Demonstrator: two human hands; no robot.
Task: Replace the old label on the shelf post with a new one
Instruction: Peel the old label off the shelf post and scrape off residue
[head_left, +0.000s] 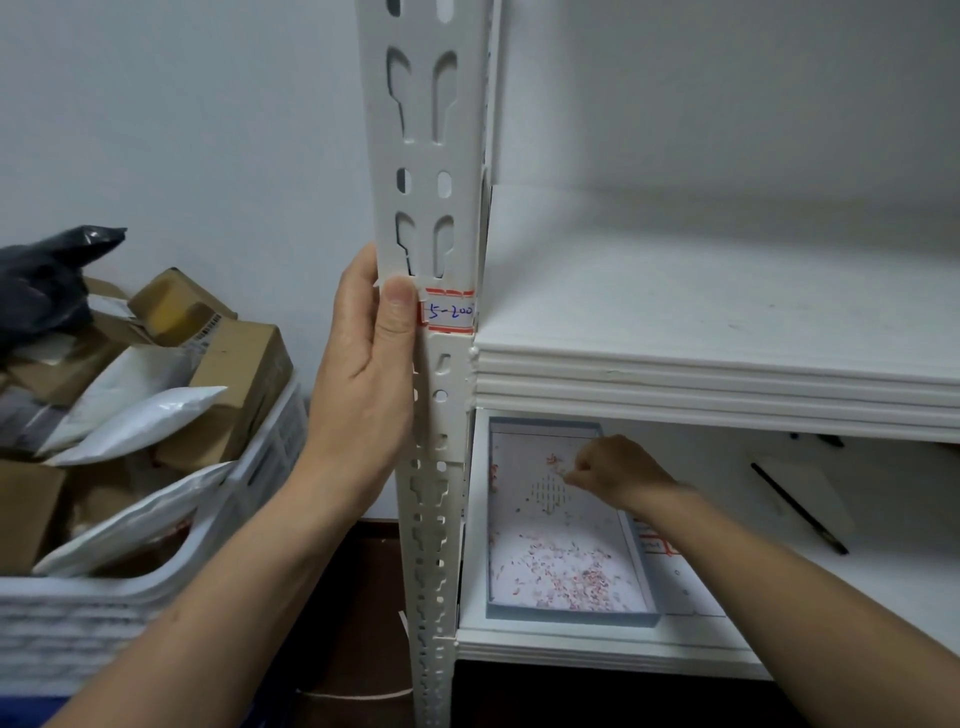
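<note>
A white slotted shelf post (434, 130) runs up the middle of the view. On it sits a white label (450, 310) with red borders and blue handwriting, just above the upper shelf's edge. My left hand (371, 358) grips the post from the left, its thumb pressed against the label's left edge. My right hand (615, 470) reaches under the upper shelf, fingers pinched together over a shallow blue-rimmed tray (636, 545) strewn with small red and white paper scraps. Whether something is pinched in those fingers is too small to tell.
The upper white shelf board (727, 312) is bare. On the lower shelf (883, 587) lie a dark pen (800, 509) and a sheet with red-bordered labels (657, 543) beside the tray. A white crate (156, 597) of parcels and mailer bags stands at the left.
</note>
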